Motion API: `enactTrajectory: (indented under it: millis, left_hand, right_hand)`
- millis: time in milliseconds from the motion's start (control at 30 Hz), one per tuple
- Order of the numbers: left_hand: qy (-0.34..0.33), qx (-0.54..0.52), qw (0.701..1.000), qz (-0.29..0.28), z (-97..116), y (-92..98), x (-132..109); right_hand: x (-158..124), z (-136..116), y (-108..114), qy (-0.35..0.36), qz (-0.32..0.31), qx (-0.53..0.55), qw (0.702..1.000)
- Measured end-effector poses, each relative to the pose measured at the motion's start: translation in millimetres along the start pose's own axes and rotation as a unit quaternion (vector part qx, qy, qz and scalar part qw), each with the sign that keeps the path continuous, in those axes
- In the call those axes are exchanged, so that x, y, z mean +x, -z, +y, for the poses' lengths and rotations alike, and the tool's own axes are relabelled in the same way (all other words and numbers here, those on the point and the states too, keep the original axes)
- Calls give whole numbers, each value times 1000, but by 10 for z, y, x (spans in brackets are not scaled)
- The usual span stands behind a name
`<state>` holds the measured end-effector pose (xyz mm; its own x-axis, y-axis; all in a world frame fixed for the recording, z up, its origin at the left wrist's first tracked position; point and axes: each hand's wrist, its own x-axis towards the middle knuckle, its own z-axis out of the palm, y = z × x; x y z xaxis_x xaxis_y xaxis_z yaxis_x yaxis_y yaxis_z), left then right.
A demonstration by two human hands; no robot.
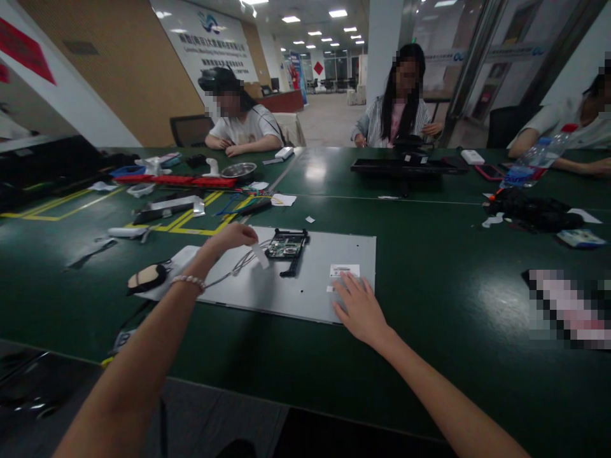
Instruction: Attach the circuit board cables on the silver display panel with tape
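A flat grey-white panel [315,299] lies on the table in front of me. My left hand [233,238] is closed in a pinch on a small whitish strip [260,256], which hangs over the panel; whether it is tape or paper I cannot tell. Just right of the strip, a green circuit board [285,247] sits on the panel with a black frame [296,262] around it. Thin grey cables [242,262] run leftward from the board. With fingers spread, my right hand [361,310] rests on the panel's right end, its fingertips by a white printed label [344,270].
A beige-topped mouse-like item [147,278] lies left of the panel. Beyond are loose wires [243,205], a red tray [186,181] and a metal bowl [238,170]. A black screen-like unit [408,166] stands before a seated person. Bottles [527,162] and black items [534,208] lie right.
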<state>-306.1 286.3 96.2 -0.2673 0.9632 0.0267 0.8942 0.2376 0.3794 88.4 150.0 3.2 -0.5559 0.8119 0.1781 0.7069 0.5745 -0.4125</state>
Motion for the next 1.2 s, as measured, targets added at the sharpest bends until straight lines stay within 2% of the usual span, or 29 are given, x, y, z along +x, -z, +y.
enactTrajectory:
  millis: [100,167,333,433,500,733,967,1067,1200]
  left_hand:
    - [-7,-52,998,-43,204,1,219]
    - [1,-86,996,-27,365,-104,371]
    - [36,-141,988,42,745,-611,645]
    - [49,-145,986,69,869,-873,707]
    - [52,-136,986,76,899,-974,721]
    - [-1,-60,993,100,868,-1009,645]
    - [-67,10,993,98,735,-1031,195]
    - [-48,75,989,116,572,-956,5]
    - [42,122,985,110,247,-711,-162]
  right_hand:
    - [7,-7,3,-2,2,0,1000]
    - [12,-12,11,-3,2,-1,1000]
    - [22,-18,33,-3,7,3,1000]
    - [31,-21,36,-2,10,5,1000]
    - [39,-23,34,-2,8,6,1000]
    - [44,-17,30,-6,6,8,1000]
    - [18,-6,20,1,11,0,1000]
    - [15,1,10,4,9,-8,1000]
    - [6,1,-2,5,8,-14,1000]
